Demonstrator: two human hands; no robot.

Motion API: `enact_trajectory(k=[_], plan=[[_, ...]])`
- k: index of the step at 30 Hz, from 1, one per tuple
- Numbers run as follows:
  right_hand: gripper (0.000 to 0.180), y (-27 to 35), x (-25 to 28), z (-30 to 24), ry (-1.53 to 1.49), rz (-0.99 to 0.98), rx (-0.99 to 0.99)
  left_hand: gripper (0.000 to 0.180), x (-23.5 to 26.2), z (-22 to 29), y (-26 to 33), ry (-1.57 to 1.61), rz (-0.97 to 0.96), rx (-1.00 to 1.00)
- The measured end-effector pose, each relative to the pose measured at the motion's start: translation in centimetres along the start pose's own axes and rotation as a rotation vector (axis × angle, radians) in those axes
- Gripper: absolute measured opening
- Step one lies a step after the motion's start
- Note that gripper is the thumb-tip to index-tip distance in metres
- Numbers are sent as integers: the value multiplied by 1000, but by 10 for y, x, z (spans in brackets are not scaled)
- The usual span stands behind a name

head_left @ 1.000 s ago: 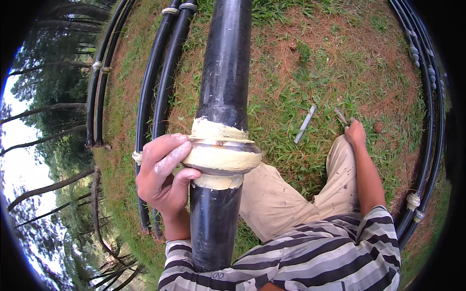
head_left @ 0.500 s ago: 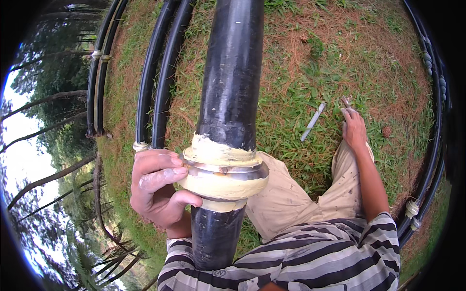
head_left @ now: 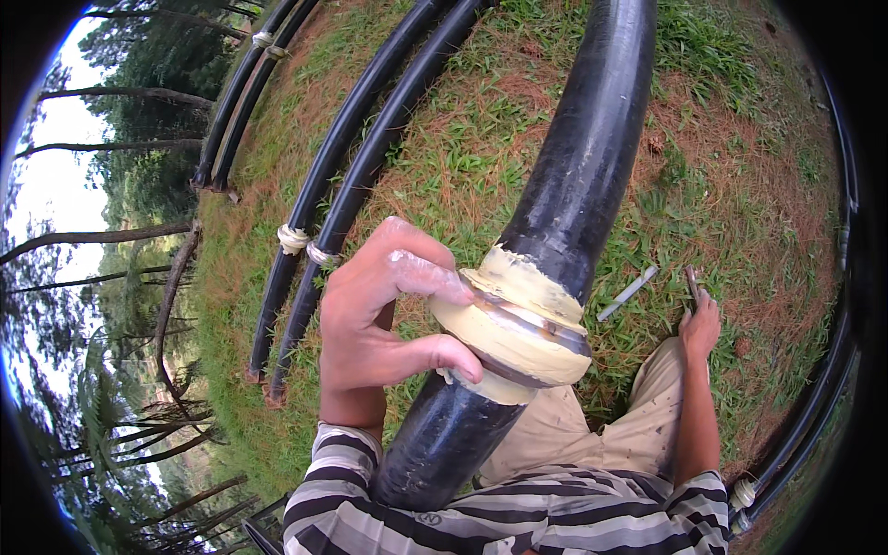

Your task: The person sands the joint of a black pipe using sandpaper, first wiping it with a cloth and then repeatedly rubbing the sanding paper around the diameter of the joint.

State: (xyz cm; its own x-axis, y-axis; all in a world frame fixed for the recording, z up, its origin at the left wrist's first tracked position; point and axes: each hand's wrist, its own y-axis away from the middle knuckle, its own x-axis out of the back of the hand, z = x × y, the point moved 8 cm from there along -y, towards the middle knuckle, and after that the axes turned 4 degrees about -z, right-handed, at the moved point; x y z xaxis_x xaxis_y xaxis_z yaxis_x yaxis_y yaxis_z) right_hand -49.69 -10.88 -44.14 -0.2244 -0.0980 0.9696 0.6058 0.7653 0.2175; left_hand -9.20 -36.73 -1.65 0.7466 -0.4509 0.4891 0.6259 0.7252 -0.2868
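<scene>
A large black pipe (head_left: 583, 166) runs aslant in front of me, its lower end against my striped shirt. Around it sits a bulging pipe joint (head_left: 523, 338), smeared with cream paste and showing a narrow band of bare metal. My left hand (head_left: 375, 319), whitened with paste, pinches the joint's left rim, thumb below and bent fingers above. Low by my right knee, my right hand (head_left: 700, 328) has its fingers closed on a short brownish stick-like tool (head_left: 692, 280); its exact kind is too small to make out. A flat grey strip (head_left: 627, 294) lies on the grass nearby.
Pairs of black pipes (head_left: 361, 157) with pale joints lie on the grass to the left, with more pipes (head_left: 819, 398) along the right edge. Trees (head_left: 153, 139) stand at the far left. A pine cone (head_left: 743, 347) rests near my right hand.
The view has shifted and tilted, so the pipe now leans to the right. My left fingers have bent more sharply at the joint's rim. My right hand stays low with the small tool.
</scene>
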Motion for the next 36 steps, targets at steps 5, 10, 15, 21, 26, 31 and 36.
enact_trajectory(k=[5, 10, 15, 21, 26, 31, 36], plan=[[57, 0, -10, 14, 23, 9, -48, 59, -5, -2, -8, 28, -81, -5], [55, -2, -7, 14, 2, -37, -61, 57, -4, -3, -6, 87, -17, 38], [53, 1, -9, 10, 23, -33, -66, 55, 3, 8, -1, -64, -3, -67], [46, 12, -28, 22, 32, -169, -237, 51, -2, 21, -7, -180, -80, -92], [13, 15, -15, 31, -81, 53, -163, 56, -1, 9, 1, -134, -21, -9], [15, 30, 16, 2, -251, 23, -124, 48, 1, 1, 12, -56, 18, -58], [29, 45, 3, 33, -293, -216, -332, 42, -11, 6, 1, 37, -51, -26]])
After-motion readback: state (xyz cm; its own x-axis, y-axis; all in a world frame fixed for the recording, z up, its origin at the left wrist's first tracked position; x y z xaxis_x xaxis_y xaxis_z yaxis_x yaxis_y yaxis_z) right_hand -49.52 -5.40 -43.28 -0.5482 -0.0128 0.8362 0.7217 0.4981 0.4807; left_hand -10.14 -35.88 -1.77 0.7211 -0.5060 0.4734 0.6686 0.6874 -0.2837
